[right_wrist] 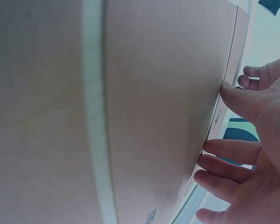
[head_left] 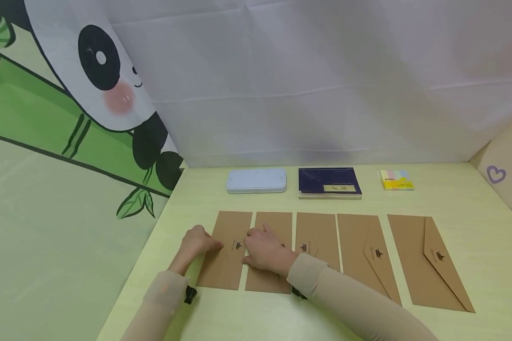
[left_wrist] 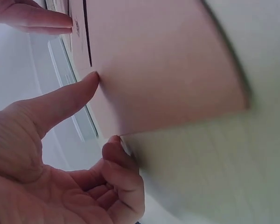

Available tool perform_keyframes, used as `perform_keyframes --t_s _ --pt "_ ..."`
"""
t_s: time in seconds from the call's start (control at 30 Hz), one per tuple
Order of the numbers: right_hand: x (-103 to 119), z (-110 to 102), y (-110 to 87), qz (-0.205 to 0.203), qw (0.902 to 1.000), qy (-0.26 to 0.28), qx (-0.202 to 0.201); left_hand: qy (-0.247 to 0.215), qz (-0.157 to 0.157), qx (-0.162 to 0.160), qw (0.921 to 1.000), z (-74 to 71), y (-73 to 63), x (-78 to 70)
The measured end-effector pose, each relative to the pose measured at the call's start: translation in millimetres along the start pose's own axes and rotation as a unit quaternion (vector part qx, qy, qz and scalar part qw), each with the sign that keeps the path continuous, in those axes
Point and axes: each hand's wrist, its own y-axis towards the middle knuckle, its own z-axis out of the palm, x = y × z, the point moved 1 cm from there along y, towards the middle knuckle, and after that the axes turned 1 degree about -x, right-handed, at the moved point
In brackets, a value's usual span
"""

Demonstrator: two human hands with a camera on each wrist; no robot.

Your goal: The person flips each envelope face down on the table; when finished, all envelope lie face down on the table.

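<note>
Five brown envelopes lie side by side, some with visible flaps and black crown prints. On the leftmost envelope [head_left: 226, 265], my left hand [head_left: 196, 244] holds the left edge: the thumb [left_wrist: 79, 95] rests on top, the index finger is at the edge, and the other fingers are curled. My right hand [head_left: 266, 248] lies over the second envelope [head_left: 275, 220], its fingertips [right_wrist: 217, 151] touching down near the gap beside the leftmost one. Further right are the third envelope [head_left: 317, 227], fourth envelope [head_left: 354, 237] and fifth envelope [head_left: 409, 255].
Along the back of the pale table [head_left: 222, 317] stand a light blue case [head_left: 257, 181], a dark blue notebook [head_left: 328, 180] and a pack of coloured sticky notes [head_left: 396, 180]. A white cloth [head_left: 303, 85] hangs behind, and a panda print covers the left wall.
</note>
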Motion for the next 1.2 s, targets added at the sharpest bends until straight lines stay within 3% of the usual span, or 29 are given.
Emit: perform_keyframes --t_s 0.43,0.6,0.77,0.97,1.2 --pt "3.9 -0.3 -1.8 0.004 1.0 0.007 -0.003 -0.02 -0.011 -0.005 0.9997 1.0 -2.3 6.3" --pt "4.1 -0.2 0.8 0.001 0.9999 0.007 -0.008 -0.014 0.003 -0.006 0.9999 -5.1 -4.1 7.5" --pt "3.0 -1.5 4.2 -0.009 0.9999 -0.008 -0.011 -0.072 0.028 -0.003 0.997 -13.6 -6.0 12.9" --pt "3.4 -4.6 3.7 -0.023 0.9997 -0.004 -0.01 -0.167 0.047 0.02 0.9847 -16.7 -9.7 22.5" --pt "9.1 -6.1 2.3 -0.048 0.9986 0.007 -0.018 -0.266 0.05 0.061 0.9609 -21.1 -11.9 24.0"
